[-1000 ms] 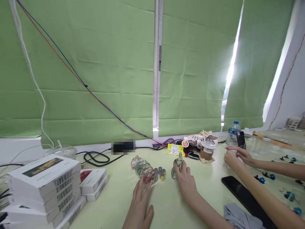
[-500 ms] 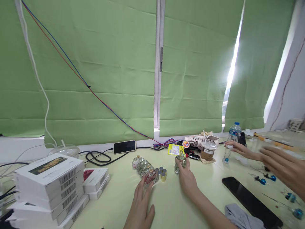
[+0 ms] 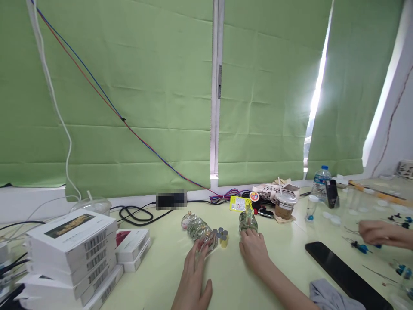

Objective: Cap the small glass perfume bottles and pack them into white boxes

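Shifted nearer, the right hand meets the near end of the right-hand bottles, grip impossible to tell; a co-worker's hand has left the clear vial. White boxes stand leftmost. Loosely spread, the left hand touches the left-hand bottles. Small cylinders stand between both rows. Rightward are a drink cup and black slab.

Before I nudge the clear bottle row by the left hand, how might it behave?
The clear bottles may be slippery and fragile, as their walls look like glass. Pushing the nearest would likely shove its neighbours, since they stand close in line. It could knock the small cylinders beside it.
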A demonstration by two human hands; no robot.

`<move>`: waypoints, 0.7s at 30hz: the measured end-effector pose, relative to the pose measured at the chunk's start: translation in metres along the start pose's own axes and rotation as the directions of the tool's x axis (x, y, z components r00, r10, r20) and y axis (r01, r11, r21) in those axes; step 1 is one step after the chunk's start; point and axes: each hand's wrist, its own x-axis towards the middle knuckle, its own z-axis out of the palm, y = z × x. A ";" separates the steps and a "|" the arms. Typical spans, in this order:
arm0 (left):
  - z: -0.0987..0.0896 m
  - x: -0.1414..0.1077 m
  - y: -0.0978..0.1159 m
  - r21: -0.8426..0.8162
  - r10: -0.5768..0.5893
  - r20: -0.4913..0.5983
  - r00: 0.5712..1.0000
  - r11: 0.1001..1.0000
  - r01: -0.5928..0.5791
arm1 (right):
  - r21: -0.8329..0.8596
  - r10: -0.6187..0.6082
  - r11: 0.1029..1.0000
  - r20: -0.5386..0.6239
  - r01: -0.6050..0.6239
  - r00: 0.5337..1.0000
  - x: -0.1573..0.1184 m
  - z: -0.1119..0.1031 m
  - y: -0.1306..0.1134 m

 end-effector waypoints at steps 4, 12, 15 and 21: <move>-0.002 0.001 0.002 -0.041 -0.013 0.025 1.000 0.999 0.014 | 0.019 -0.006 1.000 0.006 0.006 1.000 0.003 0.008 0.004; -0.004 0.003 0.004 -0.135 -0.038 0.026 0.999 0.990 0.041 | 0.101 -0.063 0.993 0.056 0.057 0.996 -0.001 0.007 -0.001; -0.008 0.004 0.005 -0.164 -0.004 0.035 0.999 0.986 0.010 | 0.261 -0.141 0.956 0.020 0.131 0.990 -0.007 0.006 -0.008; -0.009 0.005 0.011 -0.195 -0.077 0.010 0.997 0.978 0.078 | 0.440 -0.260 0.856 -0.091 0.273 0.961 -0.015 0.012 -0.019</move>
